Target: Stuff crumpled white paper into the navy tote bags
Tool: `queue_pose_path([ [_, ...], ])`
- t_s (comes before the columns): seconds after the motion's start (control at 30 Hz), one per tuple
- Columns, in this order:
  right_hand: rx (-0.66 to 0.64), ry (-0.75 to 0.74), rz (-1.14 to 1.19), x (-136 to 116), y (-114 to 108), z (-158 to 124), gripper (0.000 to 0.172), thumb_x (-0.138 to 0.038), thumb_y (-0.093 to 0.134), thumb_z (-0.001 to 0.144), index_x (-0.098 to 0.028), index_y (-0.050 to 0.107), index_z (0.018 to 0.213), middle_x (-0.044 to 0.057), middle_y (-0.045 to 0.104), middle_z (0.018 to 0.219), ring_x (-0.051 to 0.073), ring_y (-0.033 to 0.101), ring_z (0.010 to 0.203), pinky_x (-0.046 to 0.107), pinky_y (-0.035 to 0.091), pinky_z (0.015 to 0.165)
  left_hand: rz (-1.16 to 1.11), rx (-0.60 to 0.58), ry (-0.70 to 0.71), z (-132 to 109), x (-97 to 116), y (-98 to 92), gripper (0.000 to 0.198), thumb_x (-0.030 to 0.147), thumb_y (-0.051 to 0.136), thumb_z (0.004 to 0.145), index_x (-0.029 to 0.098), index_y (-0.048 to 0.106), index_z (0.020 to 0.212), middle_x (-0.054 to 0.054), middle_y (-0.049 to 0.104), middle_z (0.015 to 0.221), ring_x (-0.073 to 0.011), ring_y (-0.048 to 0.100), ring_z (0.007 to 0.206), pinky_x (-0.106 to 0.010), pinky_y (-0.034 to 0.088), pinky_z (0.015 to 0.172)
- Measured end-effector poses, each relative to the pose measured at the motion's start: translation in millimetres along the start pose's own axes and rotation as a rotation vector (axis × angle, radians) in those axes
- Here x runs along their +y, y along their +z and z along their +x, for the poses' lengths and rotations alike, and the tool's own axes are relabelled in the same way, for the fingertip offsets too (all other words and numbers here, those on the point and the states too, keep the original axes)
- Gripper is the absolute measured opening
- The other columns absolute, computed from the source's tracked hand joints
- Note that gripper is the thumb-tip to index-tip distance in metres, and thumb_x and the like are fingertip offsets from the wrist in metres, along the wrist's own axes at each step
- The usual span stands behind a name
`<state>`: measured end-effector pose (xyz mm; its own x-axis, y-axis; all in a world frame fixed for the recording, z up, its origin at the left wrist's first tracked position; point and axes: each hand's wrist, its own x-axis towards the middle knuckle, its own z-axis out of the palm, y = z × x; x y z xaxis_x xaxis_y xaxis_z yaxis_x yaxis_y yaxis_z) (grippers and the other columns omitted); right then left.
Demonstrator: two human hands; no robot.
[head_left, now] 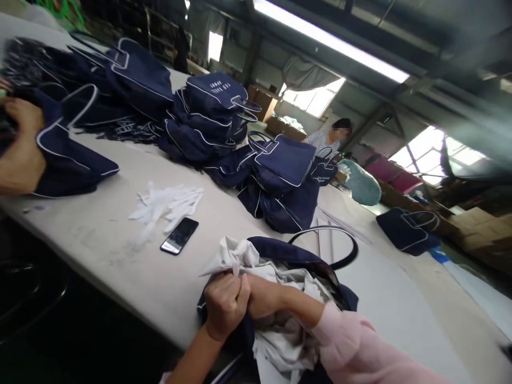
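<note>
My left hand (226,306) and my right hand (262,296) are closed side by side, pinching a bunched white cloth (236,256). The cloth spills from the mouth of a navy tote bag (272,248) with a black looped handle (324,245), and more of it lies below my hands (280,341). A pink sleeve (352,341) covers my right arm. Nearest on the table are a black smartphone (180,236) and a loose pile of white strips (166,208).
The long pale worktable (120,256) holds stacks of navy totes (212,114). A co-worker's hand (22,144) grips a navy bag (68,160) at the left. Another person (324,144) sits beyond the table, near cartons (480,229).
</note>
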<state>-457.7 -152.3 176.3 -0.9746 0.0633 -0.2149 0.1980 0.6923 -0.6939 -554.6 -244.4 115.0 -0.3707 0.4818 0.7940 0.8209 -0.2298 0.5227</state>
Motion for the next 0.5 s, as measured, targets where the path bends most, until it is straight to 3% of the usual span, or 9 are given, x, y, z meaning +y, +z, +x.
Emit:
queue_pose_path([
  [0.07,-0.012,-0.009,0.063,-10.3,-31.8,-10.1,0.019,-0.004,0.052,0.071,-0.010,0.067,0.081,0.003,0.065,0.084,0.014,0.058,0.077,0.023,0.049,0.075,-0.012,-0.016,0.012,0.0,5.3,-2.9,0.034,0.004,0.055,0.089,0.018,0.049,0.059,0.001,0.048,0.055,-0.0137,0.046,0.053,-0.034,0.030,0.056],
  [0.13,0.223,0.031,0.006,-19.6,-60.6,-9.1,0.024,-0.009,0.051,0.081,-0.011,0.070,0.095,0.006,0.068,0.096,0.015,0.061,0.088,0.026,0.049,0.085,0.002,-0.034,0.058,1.0,11.2,-3.7,0.035,0.004,0.054,0.089,0.018,0.048,0.057,0.001,0.046,0.053,-0.0141,0.044,0.052,-0.035,0.027,0.056],
  [0.2,0.464,0.005,-0.149,-21.9,-73.6,3.2,0.036,-0.023,0.064,0.084,-0.013,0.065,0.119,0.012,0.063,0.121,0.021,0.057,0.110,0.033,0.044,0.098,0.014,-0.048,0.125,2.9,15.5,-3.0,0.037,0.004,0.054,0.089,0.018,0.046,0.055,0.001,0.044,0.052,-0.0146,0.042,0.051,-0.037,0.025,0.055],
  [0.27,0.443,-0.118,-0.250,-15.2,-68.1,20.3,0.054,-0.029,0.077,0.076,-0.014,0.060,0.126,0.013,0.058,0.129,0.023,0.053,0.117,0.034,0.040,0.102,-0.001,-0.066,0.174,4.8,16.3,-3.0,0.038,0.004,0.055,0.088,0.019,0.045,0.055,0.001,0.043,0.051,-0.0145,0.041,0.050,-0.037,0.025,0.055],
  [0.33,0.326,-0.191,-0.255,-2.4,-49.5,30.2,0.033,-0.020,0.075,0.075,-0.013,0.066,0.106,0.009,0.066,0.109,0.019,0.058,0.101,0.030,0.042,0.095,-0.041,-0.079,0.186,5.3,13.1,-5.6,0.037,0.001,0.056,0.087,0.018,0.045,0.056,0.003,0.042,0.051,-0.0129,0.040,0.049,-0.036,0.025,0.054],
  [0.4,0.332,-0.170,-0.264,10.5,-26.3,23.4,0.009,-0.009,0.065,0.074,-0.015,0.064,0.080,0.003,0.066,0.085,0.017,0.057,0.086,0.028,0.042,0.087,-0.055,-0.065,0.178,4.6,8.1,-10.1,0.034,-0.003,0.057,0.085,0.017,0.047,0.060,0.003,0.044,0.052,-0.0115,0.040,0.048,-0.035,0.026,0.053],
  [0.5,0.412,-0.114,-0.249,21.4,0.2,-13.7,0.016,0.000,0.052,0.069,-0.016,0.058,0.069,0.003,0.065,0.076,0.017,0.056,0.081,0.027,0.042,0.082,-0.054,0.008,0.133,5.1,4.7,-15.0,0.035,-0.006,0.059,0.083,0.018,0.045,0.061,0.005,0.041,0.053,-0.0107,0.038,0.049,-0.032,0.028,0.053],
])
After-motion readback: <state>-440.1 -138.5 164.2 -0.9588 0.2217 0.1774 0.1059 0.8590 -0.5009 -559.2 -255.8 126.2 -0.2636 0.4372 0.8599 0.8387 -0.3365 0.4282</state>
